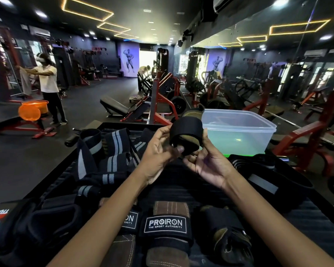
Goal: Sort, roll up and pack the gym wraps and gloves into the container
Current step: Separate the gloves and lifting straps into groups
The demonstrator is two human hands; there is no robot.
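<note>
Both my left hand (pixel 158 149) and right hand (pixel 206 162) grasp the rolled black grip glove (pixel 185 132) at center; soft and light, it wants unrolling, so I pinch its edges.

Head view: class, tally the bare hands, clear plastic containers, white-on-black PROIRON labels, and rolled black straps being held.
Bare hands: 2 (left hand, right hand)
Clear plastic container: 1
White-on-black PROIRON labels: 2
Rolled black strap, held: 1
Total: 6

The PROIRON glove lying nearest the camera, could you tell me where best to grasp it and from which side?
Grip the PROIRON glove across its black wrist strap, coming from above. It lies flat, and the strap looks like its thickest band, with both edges exposed for a pinch.
</note>
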